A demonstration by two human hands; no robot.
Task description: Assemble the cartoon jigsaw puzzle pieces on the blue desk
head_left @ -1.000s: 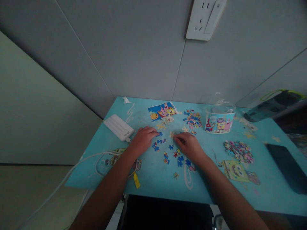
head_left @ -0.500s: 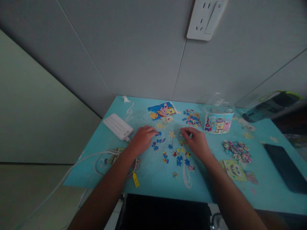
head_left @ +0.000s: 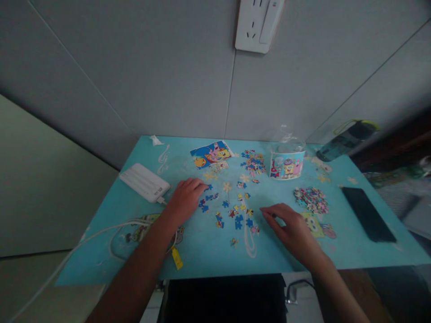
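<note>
My left hand rests palm down on the turquoise table, its fingertips at a few blue puzzle pieces. My right hand hovers low over the table right of the scattered loose pieces, fingers stretched toward them and holding nothing that I can see. A partly joined cartoon picture lies at the back, with a small heap of pieces beside it.
A cartoon-printed tub stands at the back right, and another heap of pieces lies near it. A white power bank with a cable sits at the left. A black phone and a bottle lie at the right. A wall socket hangs above.
My right hand has drawn back from the middle pieces toward the right and nearer to me. The view has shifted right. My left hand has stayed at the blue pieces.
</note>
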